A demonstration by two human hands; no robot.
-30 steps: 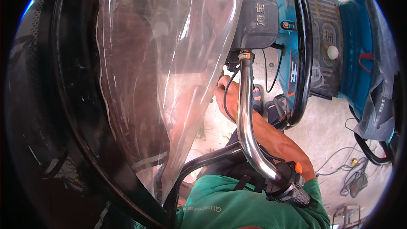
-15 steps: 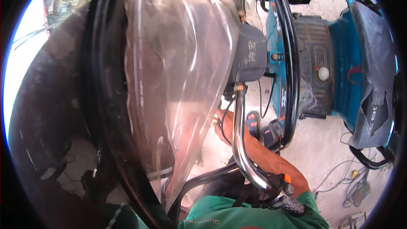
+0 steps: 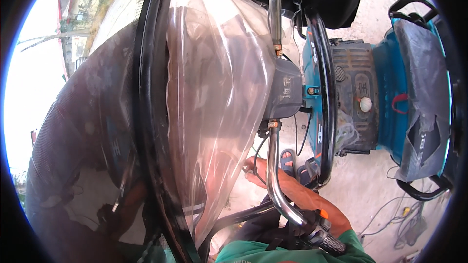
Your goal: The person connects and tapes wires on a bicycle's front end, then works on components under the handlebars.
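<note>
Right forearm angled inward beneath the chrome handlebar [image 3: 274,165], right hand [image 3: 256,169] beside the clear plastic sheet's [image 3: 219,83] right edge, fingers curled, hold unclear, black cable [image 3: 260,146] crossing before it, left arm [image 3: 213,178] blurred through plastic, grip impossible to tell.

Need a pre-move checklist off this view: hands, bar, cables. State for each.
1. Right hand in view: ok, beside the chrome handlebar.
2. What the right hand holds: cannot tell, fingers partly hidden.
3. Left hand in plain sight: not ok, not distinct through the clear plastic sheet.
4. Right handlebar grip free of hands: ok.
5. Thin black cable clear of the right hand in this view: not ok, it crosses it; contact unclear.
6. Floor cables apart from the sandals: ok.
</note>
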